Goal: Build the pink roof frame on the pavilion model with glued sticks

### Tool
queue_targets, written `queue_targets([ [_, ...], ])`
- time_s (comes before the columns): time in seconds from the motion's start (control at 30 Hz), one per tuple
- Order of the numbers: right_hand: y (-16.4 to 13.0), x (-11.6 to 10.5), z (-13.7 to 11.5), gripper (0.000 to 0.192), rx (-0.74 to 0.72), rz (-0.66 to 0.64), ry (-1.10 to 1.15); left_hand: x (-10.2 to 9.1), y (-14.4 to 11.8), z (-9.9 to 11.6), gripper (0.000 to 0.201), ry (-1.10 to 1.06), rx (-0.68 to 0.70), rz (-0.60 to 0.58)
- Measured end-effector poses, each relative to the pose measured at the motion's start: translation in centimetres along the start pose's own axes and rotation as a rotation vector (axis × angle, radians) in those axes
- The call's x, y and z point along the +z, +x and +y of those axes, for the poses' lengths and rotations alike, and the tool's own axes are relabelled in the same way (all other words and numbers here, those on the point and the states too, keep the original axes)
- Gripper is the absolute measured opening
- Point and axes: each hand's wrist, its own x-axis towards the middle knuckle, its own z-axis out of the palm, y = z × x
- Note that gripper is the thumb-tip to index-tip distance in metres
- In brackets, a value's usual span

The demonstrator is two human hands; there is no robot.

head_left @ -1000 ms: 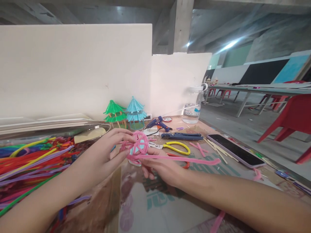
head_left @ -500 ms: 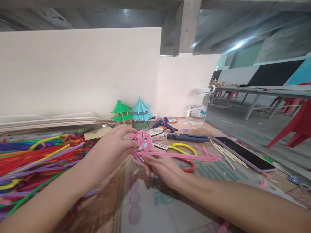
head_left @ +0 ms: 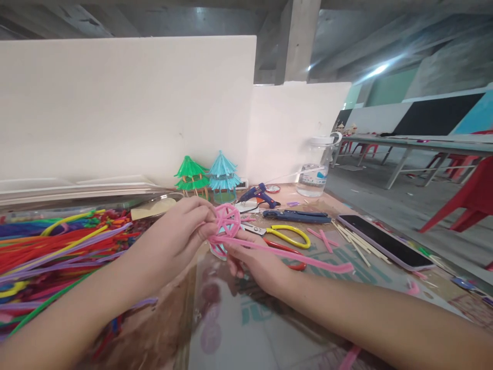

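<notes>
Both hands pinching a pink pipe-cleaner wheel above the craft table.

The left hand (head_left: 181,228) clasps the pink pipe-cleaner wheel (head_left: 227,220) at its rim; the right hand (head_left: 256,259) grips it from below, where a loose pink pipe-cleaner tail (head_left: 304,258) trails right over the yellow-handled scissors (head_left: 283,234). That tail could snag the scissors, and a hard squeeze would likely bend the spokes.
</notes>
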Motion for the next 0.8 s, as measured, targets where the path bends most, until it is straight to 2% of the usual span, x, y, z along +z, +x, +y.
queue_targets([
  [0.1, 0.0, -0.4, 0.1, 0.055, -0.059, -0.023, -0.039, -1.5, 0.3, 1.4, 0.032, -0.072, 0.013, -0.037],
  [0.17, 0.0, -0.5, 0.2, 0.056, -0.079, -0.032, -0.064, -1.7, 0.3, 1.6, 0.023, -0.061, -0.004, 0.001],
  [0.2, 0.1, -0.5, 0.2, 0.056, -0.075, -0.033, -0.055, -1.5, 0.3, 1.3, 0.018, -0.045, -0.011, 0.028],
  [0.3, 0.2, -0.4, 0.1, 0.052, -0.025, -0.021, 0.016, -0.4, 0.2, -0.6, 0.02, 0.031, 0.036, 0.064],
  [0.47, 0.2, -0.1, -0.2, 0.048, 0.017, -0.008, 0.018, 1.1, -0.1, -3.0, 0.025, 0.146, 0.141, 0.026],
  [0.7, 0.1, -0.3, 0.4, 0.047, 0.038, -0.047, 0.046, 1.4, 0.0, -1.9, 0.025, 0.216, 0.2, 0.015],
  [0.8, 0.2, -0.2, 0.6, 0.045, 0.039, -0.054, 0.086, 1.5, 0.1, -1.7, 0.025, 0.179, 0.143, 0.018],
])
